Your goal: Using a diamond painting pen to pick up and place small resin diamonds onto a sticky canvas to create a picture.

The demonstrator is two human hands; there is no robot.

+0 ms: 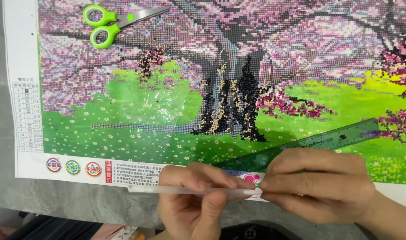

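Pen-like clear applicator tool (189, 190), thin and whitish, lies level across the near edge of the picture, held between both hands just over the near border of the canvas. Its left end sticks out free past the left hand, over the white margin strip; its right end disappears under the right fingers.

The left hand (192, 202) comes up from the near edge with its fingers curled over the tool and the thumb pressed under it, so it is grasping the tool near the middle. The right hand (318, 184) reaches in from the right, fingers bunched together and pinching the tool's right end; the fingertips of the two hands almost meet.

Under them lies a diamond painting canvas (211, 89), spread flat on a grey tabletop (78, 200). It shows a pink blossoming tree over a green meadow; dark and cream beads are stuck on around the trunk in the middle, and pink and maroon beads to the right. A crinkled clear film (163, 106) covers part of the green area left of the trunk.

A translucent green ruler (327, 138) lies slanting on the canvas just beyond the right hand, its right end farther away. Green-handled scissors (114, 20) rest closed on the far left part of the canvas, well apart from the hands.
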